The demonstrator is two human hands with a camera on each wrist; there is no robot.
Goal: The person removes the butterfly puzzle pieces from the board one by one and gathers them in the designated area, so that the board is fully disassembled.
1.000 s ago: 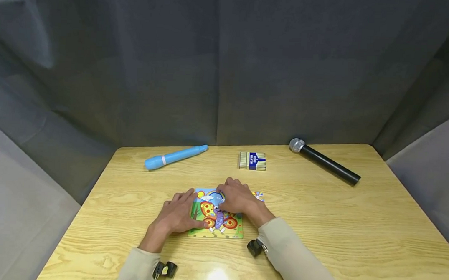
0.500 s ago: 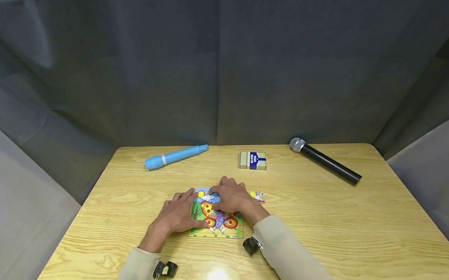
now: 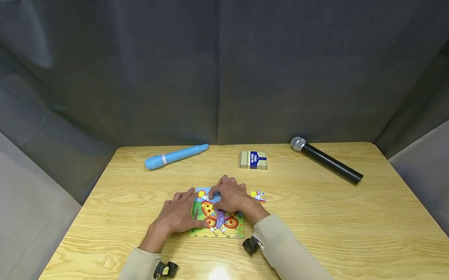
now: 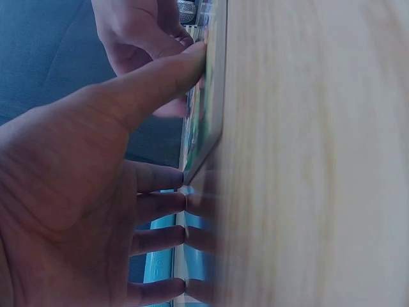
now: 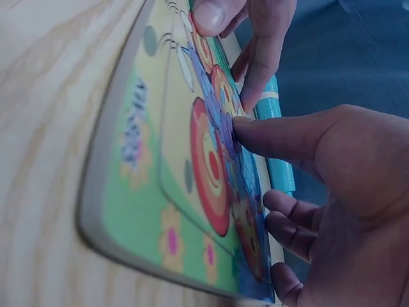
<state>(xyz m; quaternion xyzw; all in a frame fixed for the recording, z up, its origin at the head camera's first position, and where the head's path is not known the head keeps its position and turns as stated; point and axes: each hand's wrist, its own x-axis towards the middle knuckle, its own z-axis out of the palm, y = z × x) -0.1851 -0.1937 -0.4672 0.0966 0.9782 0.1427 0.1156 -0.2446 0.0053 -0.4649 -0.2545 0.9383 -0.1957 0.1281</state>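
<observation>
A jigsaw puzzle board (image 3: 217, 234) with a butterfly picture lies flat on the table in the head view. My left hand (image 3: 176, 214) rests along its left side, fingers extended past the edge onto the table and thumb on the picture. Over the board's upper part, my right hand (image 3: 229, 196) bends its thumb and index finger around a bluish puzzle piece (image 3: 217, 197). In the right wrist view that thumb (image 5: 275, 135) touches the picture surface. A loose puzzle piece (image 3: 259, 196) lies just beyond the board's upper right; part of the board is hidden under my right hand.
Behind the board are a blue flashlight-shaped tube (image 3: 175, 156), a flat pack of thin sticks with a blue label (image 3: 253, 160), and a black microphone (image 3: 327, 161). Dark curtains (image 3: 220, 69) hang along the wooden table's (image 3: 337, 228) back edge.
My right hand has shifted slightly left across the board, then stays nearly still, showing more of the loose piece at right. The left hand holds its place.
</observation>
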